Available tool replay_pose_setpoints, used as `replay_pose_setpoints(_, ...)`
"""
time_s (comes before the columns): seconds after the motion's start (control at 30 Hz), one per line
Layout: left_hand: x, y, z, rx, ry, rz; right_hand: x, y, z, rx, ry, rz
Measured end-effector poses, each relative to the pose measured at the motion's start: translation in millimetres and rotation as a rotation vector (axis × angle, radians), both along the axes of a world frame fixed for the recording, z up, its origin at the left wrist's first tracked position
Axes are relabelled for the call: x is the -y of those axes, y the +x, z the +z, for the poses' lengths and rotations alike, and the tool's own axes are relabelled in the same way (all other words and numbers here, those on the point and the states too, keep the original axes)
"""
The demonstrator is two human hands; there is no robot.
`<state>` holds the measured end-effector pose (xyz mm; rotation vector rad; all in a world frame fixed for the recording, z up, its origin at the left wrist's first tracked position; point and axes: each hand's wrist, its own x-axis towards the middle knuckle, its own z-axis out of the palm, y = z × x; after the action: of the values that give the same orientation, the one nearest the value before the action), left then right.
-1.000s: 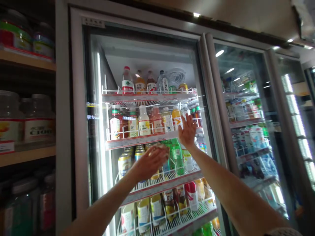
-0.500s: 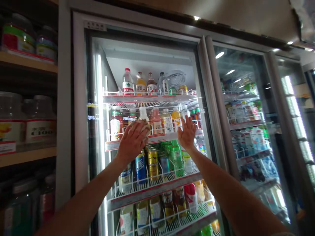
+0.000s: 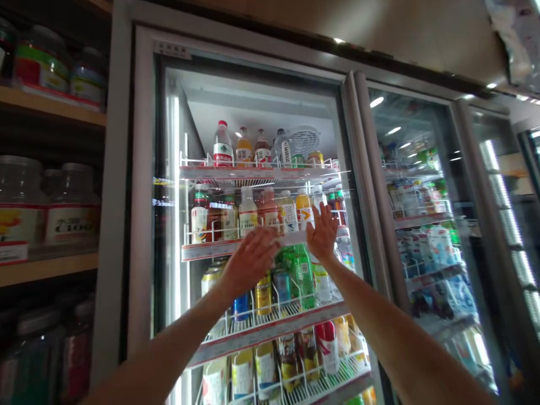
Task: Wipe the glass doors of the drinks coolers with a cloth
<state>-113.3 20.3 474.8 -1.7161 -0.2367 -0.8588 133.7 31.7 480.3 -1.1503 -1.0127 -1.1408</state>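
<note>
left hand [image 3: 252, 256] is blurring, fingers outstretched, before the central glass door [image 3: 144, 169], its hold impossible to tell | right hand [image 3: 322, 232], farther right, is spreading its fingers, gripping nothing, perhaps touching that door | both are partly hiding far bottles [image 3: 302, 205]

We're in a shop, right at the drinks: a lit, glass-fronted cooler [image 3: 144, 197] fills mid-frame, packed with bottles [image 3: 304, 211] and cans [image 3: 264, 295], more coolers [image 3: 473, 152] running off right. Over at left, bottled drinks [image 3: 71, 216] line wooden shelves [image 3: 59, 268], price label [image 3: 13, 253] showing.
</note>
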Motion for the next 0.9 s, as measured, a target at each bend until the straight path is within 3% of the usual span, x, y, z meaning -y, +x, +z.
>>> replay_pose_setpoints(0.1, 3, 4, -27.9, -0.285, 0.048, -0.008, -1, 0, 0.2, -0.006, 0.013, 0.001)
replay_pose_setpoints(0.17, 2, 3, -23.4, -0.237, 0.029, 0.006, -1, 0, 0.2, -0.007, 0.003, 0.003)
replay_pose_setpoints(0.3, -2, 5, -0.3, 0.096, -0.002, 0.032, 1, -1, 0.3, -0.009, -0.003, 0.017)
replay_pose_setpoints(0.47, 0, 12, -18.3, -0.292, 0.071, -0.01, 2, -1, 0.6, -0.019, -0.007, 0.035)
replay_pose_setpoints(0.53, -2, 6, -14.4, -0.216, 0.047, 0.0, 2, -1, 0.3, -0.019, -0.013, 0.032)
replay_pose_setpoints(0.67, -5, -8, 1.0, 0.166, -0.01, 0.021, 2, -1, -0.1, -0.015, -0.018, 0.035)
replay_pose_setpoints(0.83, -4, -18, -7.2, -0.269, 0.02, 0.033, 2, -1, 0.6, -0.016, -0.003, 0.036)
replay_pose_setpoints(0.9, -4, -23, -1.5, -0.121, -0.009, 0.053, 2, -1, 0.7, -0.016, -0.002, 0.033)
